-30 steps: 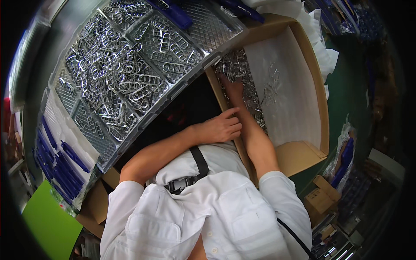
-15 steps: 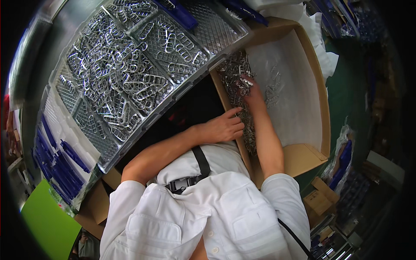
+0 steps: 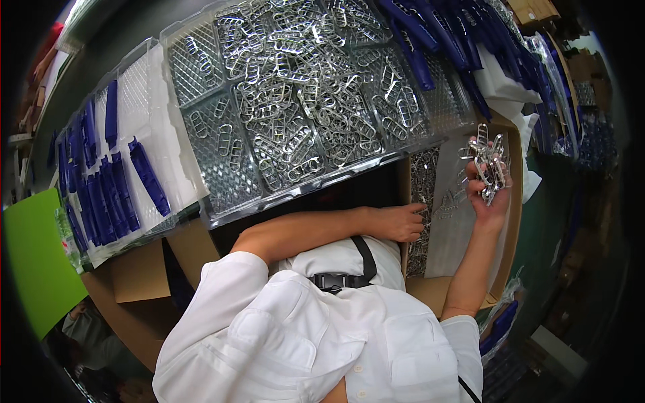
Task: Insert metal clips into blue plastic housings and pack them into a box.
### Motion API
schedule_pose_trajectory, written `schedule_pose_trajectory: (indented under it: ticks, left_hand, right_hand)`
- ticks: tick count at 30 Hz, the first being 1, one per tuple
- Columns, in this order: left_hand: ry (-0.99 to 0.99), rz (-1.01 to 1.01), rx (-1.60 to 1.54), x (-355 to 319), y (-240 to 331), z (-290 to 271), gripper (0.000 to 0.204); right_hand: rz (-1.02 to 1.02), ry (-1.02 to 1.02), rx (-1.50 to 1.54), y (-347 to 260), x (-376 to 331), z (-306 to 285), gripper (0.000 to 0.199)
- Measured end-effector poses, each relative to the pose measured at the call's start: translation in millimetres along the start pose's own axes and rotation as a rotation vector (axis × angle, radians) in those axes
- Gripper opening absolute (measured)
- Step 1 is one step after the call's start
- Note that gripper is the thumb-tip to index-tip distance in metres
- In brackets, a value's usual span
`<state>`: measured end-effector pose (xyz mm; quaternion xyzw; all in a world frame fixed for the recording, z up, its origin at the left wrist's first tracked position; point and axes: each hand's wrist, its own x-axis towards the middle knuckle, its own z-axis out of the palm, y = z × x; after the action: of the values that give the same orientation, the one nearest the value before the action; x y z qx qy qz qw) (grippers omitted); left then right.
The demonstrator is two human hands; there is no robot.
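My right hand (image 3: 489,199) is raised above the cardboard box (image 3: 512,235) at the right, closed round a bunch of shiny oval metal pieces with crossbars (image 3: 491,163). They stick out above the fingers. My left hand (image 3: 398,223) lies at the box's left wall, holding nothing, its loosely bent fingers reaching over the edge. Under those fingertips is a heap of similar metal pieces (image 3: 420,252) along the inside of that wall. Several more loose pieces (image 3: 449,201) lie on the white lining (image 3: 440,245). Beyond my left forearm, a clear divided plastic tray (image 3: 232,209) holds many of the same pieces.
Dark blue long parts (image 3: 148,176) lie on a white sheet (image 3: 176,171) at the left. More blue parts (image 3: 437,30) overhang the tray's far right corner. A bright green panel (image 3: 37,258) stands at the far left; an open cardboard carton (image 3: 138,279) is below the tray.
My right hand has come up out of the heap with a bunch of metal pieces and moved right. My left hand stays at the box's wall. The whole view has swung.
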<state>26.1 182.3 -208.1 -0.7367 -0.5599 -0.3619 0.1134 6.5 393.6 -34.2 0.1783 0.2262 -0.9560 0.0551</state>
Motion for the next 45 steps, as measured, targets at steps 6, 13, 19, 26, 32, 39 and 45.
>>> schedule_pose_trajectory:
  ticks: [6, 13, 19, 26, 32, 39, 45]
  left_hand:
    - [0.043, 0.0, 0.008, -4.7, -2.5, 3.3, 0.002]
    - [0.029, -0.044, 0.049, -9.3, 1.0, -3.2, 0.003]
    - [0.011, -0.05, 0.03, -7.2, 1.2, 0.9, 0.004]
    - [-0.031, -0.034, 0.083, -3.1, 2.8, -3.8, 0.007]
    - [-0.043, -0.058, 0.06, -3.2, 3.2, -6.6, 0.008]
    - [-0.018, -0.027, 0.004, 7.7, 2.3, -17.8, 0.01]
    - [-0.024, -0.082, -0.015, 4.5, -5.1, -23.3, 0.007]
  right_hand:
    - [-0.071, -0.072, -0.723, 80.2, 87.7, 141.5, 0.04]
    - [-0.301, -0.269, -1.659, 157.8, 139.7, 213.8, 0.07]
    - [-0.531, -0.352, -1.544, 165.1, 148.8, 198.3, 0.058]
    - [-0.863, -0.42, -1.705, 172.6, 143.7, 180.2, 0.041]
    - [-0.783, -0.478, -1.682, 162.7, 140.8, 177.3, 0.044]
    - [-0.933, -0.464, -1.718, 118.6, 107.7, 159.8, 0.043]
    - [-0.369, -0.12, -2.172, 45.9, -67.9, 58.1, 0.049]
